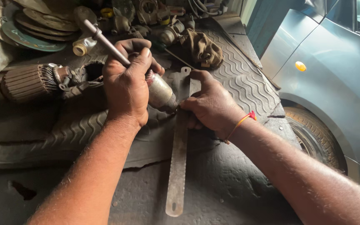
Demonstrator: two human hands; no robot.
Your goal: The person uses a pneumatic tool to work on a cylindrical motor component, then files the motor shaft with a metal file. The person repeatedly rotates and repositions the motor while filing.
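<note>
Both hands work on a small metal cylinder on the dark rubber mat.

The left hand (126, 85) is wrapped tight around a metal rod (105, 41) and also presses on the grey cylinder part (160, 92) just under its fingers. The right hand (211, 106) is closed on a long flat metal strip (178, 166), which lies on the surface (230, 191) and touches the cylinder's end between the two hands. The work seems in the middle: the part is still gripped and the tools are still on it. A ribbed rotor (26, 82) lies beyond the left hand.
</note>
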